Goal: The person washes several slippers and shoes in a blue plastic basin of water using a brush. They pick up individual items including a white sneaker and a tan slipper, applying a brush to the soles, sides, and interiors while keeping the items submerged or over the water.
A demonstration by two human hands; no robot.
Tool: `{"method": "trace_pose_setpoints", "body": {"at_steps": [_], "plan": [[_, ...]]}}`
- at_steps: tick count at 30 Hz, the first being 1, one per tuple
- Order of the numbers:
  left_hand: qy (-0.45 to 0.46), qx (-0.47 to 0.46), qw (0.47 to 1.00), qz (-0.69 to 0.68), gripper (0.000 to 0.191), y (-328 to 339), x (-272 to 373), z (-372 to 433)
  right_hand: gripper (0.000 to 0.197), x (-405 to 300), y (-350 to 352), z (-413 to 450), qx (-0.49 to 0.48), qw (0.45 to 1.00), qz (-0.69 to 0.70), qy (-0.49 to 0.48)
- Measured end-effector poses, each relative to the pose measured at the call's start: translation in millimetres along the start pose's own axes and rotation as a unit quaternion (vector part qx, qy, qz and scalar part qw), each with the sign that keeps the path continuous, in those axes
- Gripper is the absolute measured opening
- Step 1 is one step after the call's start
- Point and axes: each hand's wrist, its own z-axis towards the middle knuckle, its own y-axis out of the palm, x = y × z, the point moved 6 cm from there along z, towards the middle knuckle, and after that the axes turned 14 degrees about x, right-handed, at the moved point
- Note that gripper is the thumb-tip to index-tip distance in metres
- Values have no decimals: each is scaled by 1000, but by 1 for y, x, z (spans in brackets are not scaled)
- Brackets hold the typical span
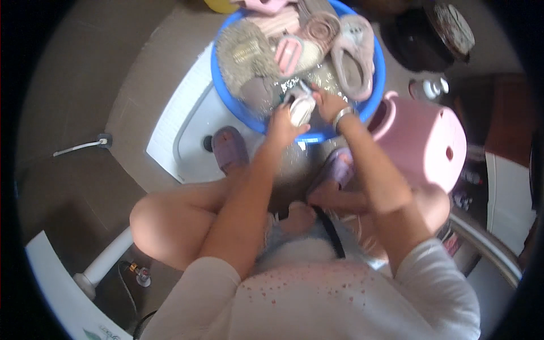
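My left hand (282,127) grips a small whitish item (302,111) over the near side of a blue plastic basin (219,83). It may be a shoe or slipper, but blur leaves that unsettled. Curled close by its far end is my right hand (330,106), with a band at the wrist; its grip is unclear. Water shows in the basin around wet footwear. A fuzzy beige slipper (231,55) lies at the left, and a pale pink slipper (357,42) leans on the right rim. Between them sits a pink oval object (289,56), perhaps a scrubbing brush.
A pink plastic stool (418,136) lies on its side right of the basin. Beneath the basin's left side is a white squat toilet pan (193,114). A white bottle (429,88) and a dark container (414,40) stand farther right. My feet wear purple slippers (229,146).
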Motion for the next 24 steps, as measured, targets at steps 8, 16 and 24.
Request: {"method": "trace_pose_setpoints", "body": {"at_steps": [8,16,24], "plan": [[-161,-202,965,-50,99,56,27,2,46,38,-16,7,-23,987,-139,72],[-55,-315,947,6,57,70,14,14,46,-21,-71,-49,-156,985,-58,-42],[149,-160,965,143,58,66,72,-35,57,58,2,14,-146,986,-69,43]]}}
